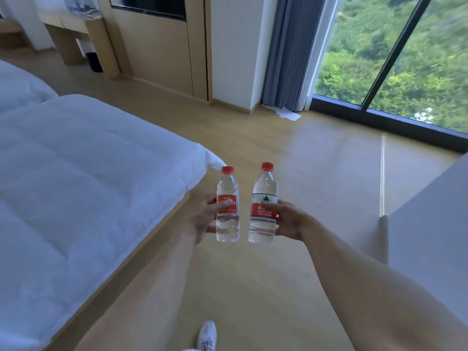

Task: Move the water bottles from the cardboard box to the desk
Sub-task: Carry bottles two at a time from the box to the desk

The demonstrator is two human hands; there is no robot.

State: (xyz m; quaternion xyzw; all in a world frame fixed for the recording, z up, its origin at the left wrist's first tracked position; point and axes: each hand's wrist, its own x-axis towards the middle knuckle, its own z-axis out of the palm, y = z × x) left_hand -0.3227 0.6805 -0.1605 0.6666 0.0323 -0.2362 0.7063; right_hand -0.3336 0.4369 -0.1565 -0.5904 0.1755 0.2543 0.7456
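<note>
Two clear water bottles with red caps and red labels are held upright above the wooden floor. My left hand (202,220) grips the left water bottle (227,206) around its label. My right hand (287,219) grips the right water bottle (263,203), slightly taller in view, at its label. The bottles stand side by side, a small gap between them. A light wooden desk (68,31) stands at the far left back of the room. No cardboard box is in view.
A bed with a white duvet (76,186) fills the left side. A white surface (430,224) juts in at the right. A wooden wall unit (157,46), grey curtain (291,46) and floor-length window (392,59) lie ahead. White paper (287,114) lies on the floor.
</note>
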